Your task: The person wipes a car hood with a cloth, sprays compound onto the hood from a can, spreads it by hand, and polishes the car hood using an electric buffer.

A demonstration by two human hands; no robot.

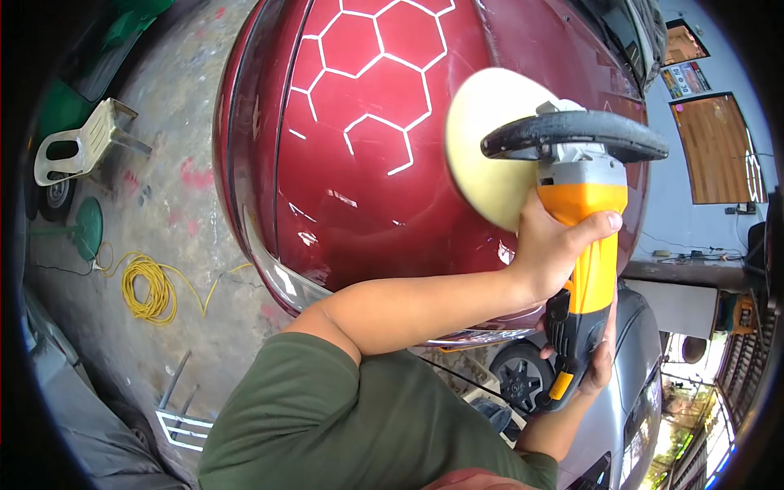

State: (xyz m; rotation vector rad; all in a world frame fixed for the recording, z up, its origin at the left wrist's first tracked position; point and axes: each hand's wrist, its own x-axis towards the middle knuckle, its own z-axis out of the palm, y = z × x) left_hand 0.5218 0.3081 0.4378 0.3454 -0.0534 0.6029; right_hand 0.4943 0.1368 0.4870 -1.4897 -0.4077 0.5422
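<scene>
Polisher [594, 278] is over the right part of the red car panel [384, 220], well away from the panel's left edge seam. Long axis runs from the gear head down to the rear grip, near vertical in view. Pad [482, 155] sits up-left of both hands, face toward the panel; can't confirm contact all round. Left hand [545, 253] is nearer the pad: curled firmly around the yellow housing just behind the head, thumb across the top. Right hand [603, 367] is wrapped on the black rear grip, partly hidden by it. Front loop handle [584, 135] is ungripped. Left elbow bent, forearm nearly level across the panel's near edge; right forearm angles up from below.
</scene>
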